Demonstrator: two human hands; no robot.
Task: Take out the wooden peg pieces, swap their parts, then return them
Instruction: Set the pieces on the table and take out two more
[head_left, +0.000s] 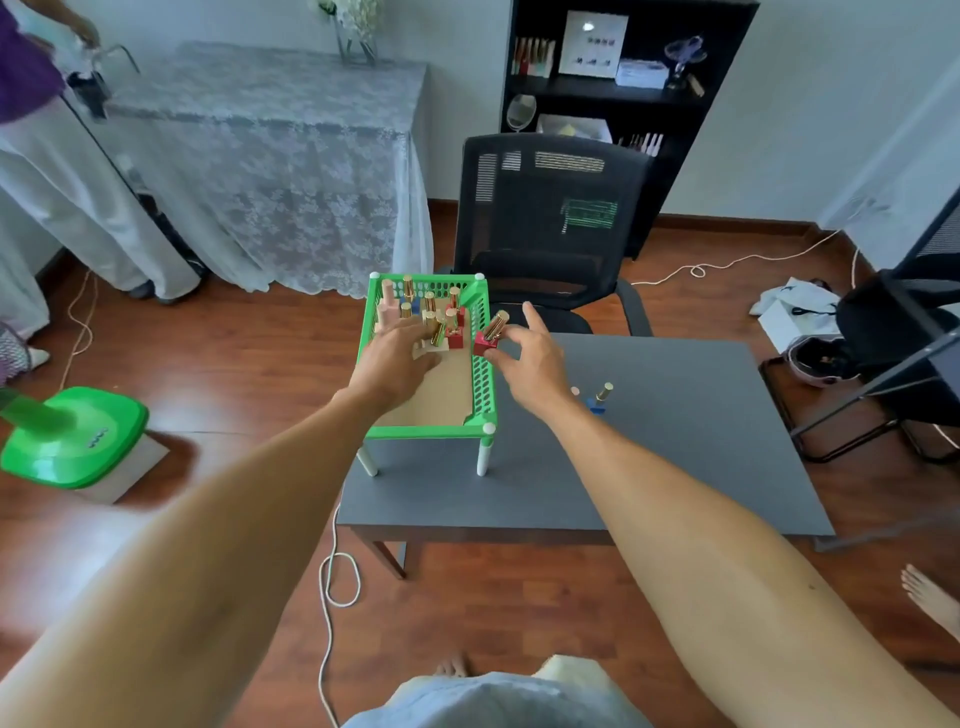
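Green tray (480, 384), right hand (530, 358) pinching one red-based peg (490, 335), left hand (397, 356) spread inside, one blue-based peg (600, 397) on table (675, 467).

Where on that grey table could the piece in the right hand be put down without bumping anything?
The grey table is bare right of and in front of the blue-based peg piece, out to the edges. The near half of the green tray is also clear. Its far end is crowded with peg pieces under the left hand.
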